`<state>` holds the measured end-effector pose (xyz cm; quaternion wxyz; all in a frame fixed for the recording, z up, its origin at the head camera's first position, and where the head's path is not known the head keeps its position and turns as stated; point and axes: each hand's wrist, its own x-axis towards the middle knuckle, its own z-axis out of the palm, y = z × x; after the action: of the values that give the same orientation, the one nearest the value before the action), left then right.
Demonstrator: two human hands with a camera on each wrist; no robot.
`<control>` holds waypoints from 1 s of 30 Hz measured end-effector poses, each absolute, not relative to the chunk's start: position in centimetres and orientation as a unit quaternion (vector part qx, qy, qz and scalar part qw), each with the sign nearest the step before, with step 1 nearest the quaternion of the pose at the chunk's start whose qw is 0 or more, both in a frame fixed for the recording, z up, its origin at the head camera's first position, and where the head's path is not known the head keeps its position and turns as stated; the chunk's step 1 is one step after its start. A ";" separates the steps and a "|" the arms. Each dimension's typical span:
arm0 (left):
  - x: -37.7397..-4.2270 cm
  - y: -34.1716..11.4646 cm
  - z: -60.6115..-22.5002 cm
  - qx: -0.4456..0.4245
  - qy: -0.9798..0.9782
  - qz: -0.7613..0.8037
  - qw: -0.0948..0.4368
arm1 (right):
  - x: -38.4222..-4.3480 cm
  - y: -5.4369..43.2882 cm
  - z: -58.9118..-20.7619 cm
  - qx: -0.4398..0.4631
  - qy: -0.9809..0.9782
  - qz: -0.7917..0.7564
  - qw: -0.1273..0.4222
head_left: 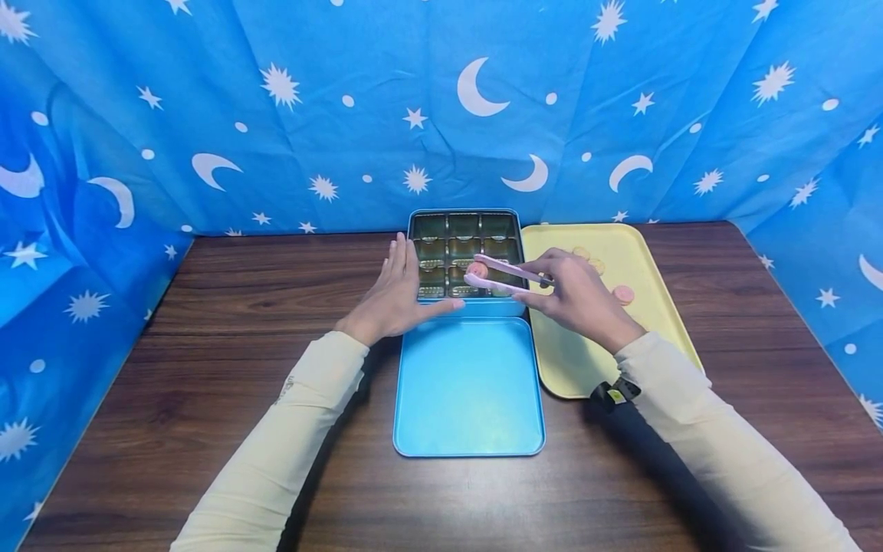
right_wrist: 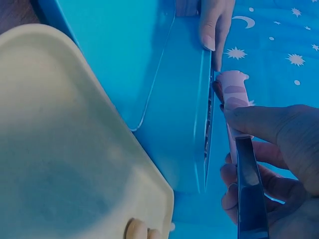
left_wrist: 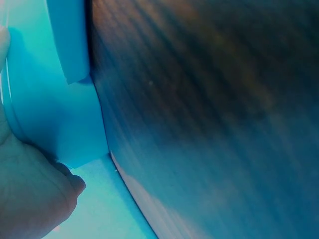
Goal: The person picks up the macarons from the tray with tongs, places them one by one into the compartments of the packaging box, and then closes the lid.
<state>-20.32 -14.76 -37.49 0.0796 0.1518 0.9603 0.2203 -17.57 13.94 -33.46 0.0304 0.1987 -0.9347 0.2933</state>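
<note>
My right hand pinches pink tongs gripping a pink cookie above the divided tin; my left hand, straight-fingered, touches it. Best lowered squarely before release.

tin partly behind tongs, tray right of tin partly behind right hand, left hand cropped in left wrist view, desk blurred there

Smooth box, wood-grain table, cloth backdrop

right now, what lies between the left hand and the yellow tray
The blue box, with pink tongs over it in the right hand, as the head view shows.
</note>
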 end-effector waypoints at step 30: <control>-20.5 -14.7 -37.6 0.157 0.963 0.202 0.079 | -16.1 17.5 -32.9 0.193 -0.928 0.309 0.080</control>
<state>-20.47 -14.73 -37.56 0.0788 0.1569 0.9634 0.2025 -16.14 17.48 -32.88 0.0797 0.1934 -0.9277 0.3093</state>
